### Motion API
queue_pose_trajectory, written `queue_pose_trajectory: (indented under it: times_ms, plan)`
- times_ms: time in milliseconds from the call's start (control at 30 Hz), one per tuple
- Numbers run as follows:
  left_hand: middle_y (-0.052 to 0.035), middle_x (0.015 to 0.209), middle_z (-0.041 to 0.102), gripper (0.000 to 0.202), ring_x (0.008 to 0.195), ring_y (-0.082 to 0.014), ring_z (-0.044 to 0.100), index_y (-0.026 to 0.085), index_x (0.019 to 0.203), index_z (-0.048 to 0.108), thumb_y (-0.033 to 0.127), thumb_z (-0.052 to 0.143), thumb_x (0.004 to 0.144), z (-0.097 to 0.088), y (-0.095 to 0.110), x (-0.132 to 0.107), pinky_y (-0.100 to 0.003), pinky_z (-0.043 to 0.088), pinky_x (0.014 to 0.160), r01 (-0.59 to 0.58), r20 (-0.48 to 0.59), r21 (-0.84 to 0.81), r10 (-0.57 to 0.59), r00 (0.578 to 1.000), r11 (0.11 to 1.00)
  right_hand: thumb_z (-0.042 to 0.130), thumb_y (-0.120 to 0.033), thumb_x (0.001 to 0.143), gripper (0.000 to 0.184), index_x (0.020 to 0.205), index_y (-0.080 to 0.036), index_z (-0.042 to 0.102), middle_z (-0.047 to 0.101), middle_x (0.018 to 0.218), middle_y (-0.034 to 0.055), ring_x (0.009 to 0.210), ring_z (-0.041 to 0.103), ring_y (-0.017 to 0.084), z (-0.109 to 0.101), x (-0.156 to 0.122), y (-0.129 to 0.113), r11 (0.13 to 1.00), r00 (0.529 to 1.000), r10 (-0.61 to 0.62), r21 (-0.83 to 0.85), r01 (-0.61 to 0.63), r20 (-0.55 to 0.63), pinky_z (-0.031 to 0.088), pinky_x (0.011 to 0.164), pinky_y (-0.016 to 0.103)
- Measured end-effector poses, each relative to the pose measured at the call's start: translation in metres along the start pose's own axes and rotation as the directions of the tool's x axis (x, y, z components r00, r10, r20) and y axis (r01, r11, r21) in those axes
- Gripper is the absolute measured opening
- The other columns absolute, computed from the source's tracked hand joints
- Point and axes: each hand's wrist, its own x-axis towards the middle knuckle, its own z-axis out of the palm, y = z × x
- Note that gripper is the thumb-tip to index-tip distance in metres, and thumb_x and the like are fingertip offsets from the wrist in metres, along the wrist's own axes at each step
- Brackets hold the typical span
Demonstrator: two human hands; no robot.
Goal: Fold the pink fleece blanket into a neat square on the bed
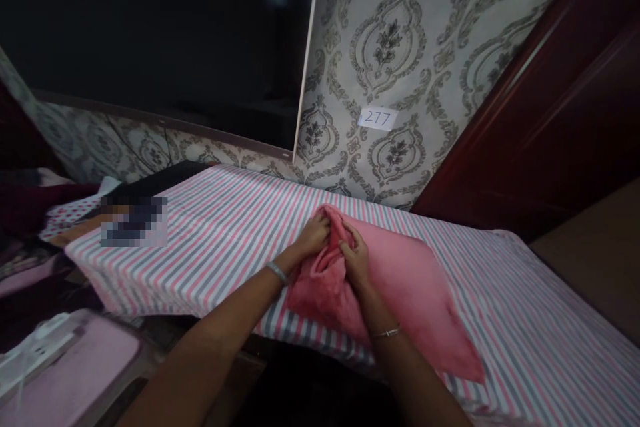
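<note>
A pink plush pillowcase [410,267] lies on the striped cloth, flat on its right side and bunched at its left end. My left hand [315,235] has its fingers curled into the gathered edge, with the fingertips partly hidden in the folds. Just to the right, my right hand [356,257] grips the fabric on the other side of the bunched opening, thumb and fingers closed on it. Between the two hands the darker pink inner folds show.
A pink, white and grey striped cloth [220,213] covers the table. Behind hangs a large dark television [165,33]; a paper label reading 277 [377,118] is on the wall. Piled clothes [25,213] lie at left, above a pink stool-like surface [100,353] holding a white power strip [43,343].
</note>
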Motion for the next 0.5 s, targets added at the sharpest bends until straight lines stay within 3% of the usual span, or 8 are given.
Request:
queue_pose_trajectory:
  times_ms: [67,133,300,500]
  plan:
    - [-0.0137,0.134,0.061,0.033,0.133,-0.0317,0.045,0.017,0.115,0.071,0.020,0.055,0.087,0.002,-0.008,0.002,-0.048,0.035,0.113,-0.120,0.046,0.058,0.118,0.992,0.991,0.060,-0.033,0.073,0.055,0.125,-0.015,0.063,0.065,0.131,0.0140,0.122,0.060,0.030,0.001,0.000,0.000,1.000,1.000,-0.005,-0.013,0.005,0.027,0.046,0.106,0.047]
    - [-0.0152,0.135,0.061,0.039,0.131,-0.0308,0.048,0.014,0.122,0.067,0.020,0.053,0.087,0.003,-0.019,0.003,-0.048,0.037,0.112,-0.142,0.052,0.070,0.138,0.989,0.987,0.059,-0.034,0.074,0.056,0.127,-0.015,0.062,0.065,0.132,0.0144,0.124,0.059,0.030,0.002,-0.001,0.000,1.000,0.998,-0.009,-0.028,0.010,0.064,0.046,0.107,0.047]
    - [-0.0140,0.139,0.060,0.052,0.128,-0.0294,0.055,0.014,0.133,0.059,0.022,0.057,0.082,0.003,-0.038,-0.001,-0.045,0.040,0.112,-0.185,0.058,-0.104,0.192,0.980,0.977,0.056,-0.037,0.079,0.057,0.132,-0.017,0.059,0.063,0.135,0.0132,0.125,0.059,0.027,0.004,-0.001,0.001,0.994,0.992,-0.007,-0.105,0.021,0.129,0.046,0.108,0.045]
    - [-0.0149,0.154,0.044,0.060,0.143,-0.0320,0.040,0.015,0.140,0.056,0.024,0.061,0.080,-0.005,-0.029,-0.016,-0.045,0.035,0.117,-0.190,-0.023,-0.127,0.189,0.982,0.974,0.057,-0.042,0.082,0.058,0.134,-0.016,0.058,0.063,0.136,0.0137,0.125,0.059,0.028,0.003,0.000,-0.002,0.981,0.984,0.006,-0.193,0.028,0.177,0.047,0.107,0.045]
